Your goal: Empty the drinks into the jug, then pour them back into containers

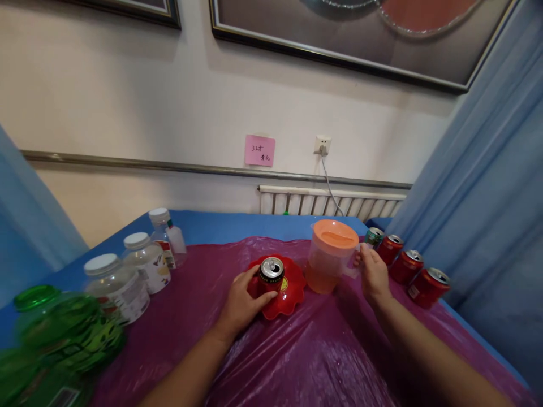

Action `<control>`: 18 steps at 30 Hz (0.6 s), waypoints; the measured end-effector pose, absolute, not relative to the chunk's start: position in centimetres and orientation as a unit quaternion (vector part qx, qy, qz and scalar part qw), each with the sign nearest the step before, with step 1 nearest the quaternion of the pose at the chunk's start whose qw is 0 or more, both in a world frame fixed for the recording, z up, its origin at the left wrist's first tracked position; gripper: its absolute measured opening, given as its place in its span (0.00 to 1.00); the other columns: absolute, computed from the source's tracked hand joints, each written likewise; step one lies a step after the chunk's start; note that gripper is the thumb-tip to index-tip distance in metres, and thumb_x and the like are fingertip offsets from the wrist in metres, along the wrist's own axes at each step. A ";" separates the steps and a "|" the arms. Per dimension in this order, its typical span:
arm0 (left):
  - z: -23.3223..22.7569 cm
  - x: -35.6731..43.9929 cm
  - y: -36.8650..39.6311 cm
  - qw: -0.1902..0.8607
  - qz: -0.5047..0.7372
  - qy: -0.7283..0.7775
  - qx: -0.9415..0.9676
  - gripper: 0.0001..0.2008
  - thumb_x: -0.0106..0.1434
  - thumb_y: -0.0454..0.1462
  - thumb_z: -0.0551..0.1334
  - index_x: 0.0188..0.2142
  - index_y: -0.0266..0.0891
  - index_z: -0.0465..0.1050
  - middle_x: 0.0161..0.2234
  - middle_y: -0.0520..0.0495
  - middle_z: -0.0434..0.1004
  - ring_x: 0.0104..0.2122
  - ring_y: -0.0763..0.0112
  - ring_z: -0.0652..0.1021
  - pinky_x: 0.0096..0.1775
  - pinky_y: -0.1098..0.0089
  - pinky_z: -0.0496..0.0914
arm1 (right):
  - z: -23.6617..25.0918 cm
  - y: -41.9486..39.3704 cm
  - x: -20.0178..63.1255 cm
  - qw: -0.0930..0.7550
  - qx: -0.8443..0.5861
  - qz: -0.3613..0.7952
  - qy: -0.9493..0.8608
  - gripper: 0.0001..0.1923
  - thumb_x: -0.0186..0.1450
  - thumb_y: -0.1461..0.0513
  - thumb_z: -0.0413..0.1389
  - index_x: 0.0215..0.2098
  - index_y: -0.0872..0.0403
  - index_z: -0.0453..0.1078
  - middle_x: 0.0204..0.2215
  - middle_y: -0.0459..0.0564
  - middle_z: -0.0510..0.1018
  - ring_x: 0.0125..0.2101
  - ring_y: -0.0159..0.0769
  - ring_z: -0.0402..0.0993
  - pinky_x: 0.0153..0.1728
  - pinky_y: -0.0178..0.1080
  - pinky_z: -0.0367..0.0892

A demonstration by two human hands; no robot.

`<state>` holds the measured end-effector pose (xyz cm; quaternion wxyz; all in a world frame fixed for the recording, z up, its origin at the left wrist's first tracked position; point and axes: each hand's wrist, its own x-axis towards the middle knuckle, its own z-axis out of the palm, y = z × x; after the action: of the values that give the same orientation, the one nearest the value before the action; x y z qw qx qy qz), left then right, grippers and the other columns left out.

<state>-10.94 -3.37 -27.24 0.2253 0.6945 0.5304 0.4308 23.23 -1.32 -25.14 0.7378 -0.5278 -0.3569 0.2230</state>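
My left hand [242, 299] is wrapped round an opened drink can [271, 271] with a dark band below its silver top. The can stands upright over a red scalloped plate [294, 291]; whether its base touches the plate is hidden. To the right, my right hand [373, 271] grips the handle of a clear plastic pitcher [326, 263] with an orange lid. Orange-tinted liquid shows in the lower part of the pitcher, which is upright beside the plate.
Several cans, mostly red [406, 265], line the right side. Along the left stand clear jars with white lids [146, 263], a clear bottle [167, 237] and green plastic bottles [68, 328]. A purple plastic sheet [190, 339] covers the blue table. Blue curtains [487, 215] hang at both sides.
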 end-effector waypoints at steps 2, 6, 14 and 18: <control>-27.1 -11.1 -3.4 0.207 0.429 0.532 0.700 0.36 0.51 0.45 0.75 0.58 0.41 0.73 0.55 0.39 0.79 0.53 0.50 0.78 0.56 0.50 0.70 | -24.8 -2.4 23.5 0.752 -0.530 0.181 -0.346 0.25 0.54 0.43 0.65 0.35 0.52 0.68 0.31 0.45 0.74 0.33 0.36 0.72 0.37 0.40 0.69; -26.6 -11.2 -3.6 0.158 0.428 0.520 0.722 0.34 0.52 0.47 0.74 0.58 0.45 0.73 0.52 0.43 0.81 0.50 0.51 0.79 0.53 0.51 0.72 | -24.5 -6.2 21.8 0.773 -0.504 0.103 -0.371 0.20 0.59 0.50 0.64 0.45 0.49 0.66 0.46 0.49 0.72 0.48 0.39 0.71 0.54 0.45 0.65; -26.4 -11.0 -4.0 0.130 0.419 0.500 0.746 0.33 0.53 0.46 0.75 0.58 0.46 0.73 0.51 0.44 0.81 0.50 0.53 0.79 0.53 0.53 0.73 | -26.9 -11.0 13.8 0.622 -0.483 0.172 -0.592 0.11 0.65 0.62 0.59 0.46 0.49 0.71 0.48 0.53 0.77 0.50 0.45 0.74 0.53 0.48 0.69; -26.6 -11.0 -4.1 0.128 0.432 0.487 0.748 0.33 0.53 0.46 0.74 0.57 0.46 0.73 0.52 0.44 0.80 0.51 0.53 0.79 0.53 0.54 0.73 | -27.3 -10.3 11.4 0.577 -0.499 0.243 -0.600 0.19 0.61 0.61 0.62 0.52 0.48 0.72 0.51 0.52 0.77 0.53 0.47 0.74 0.56 0.51 0.68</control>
<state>-10.95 -4.08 -26.56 0.1280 0.7481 0.4870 0.4322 11.45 -10.31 -27.35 0.5766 -0.4991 -0.5997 0.2425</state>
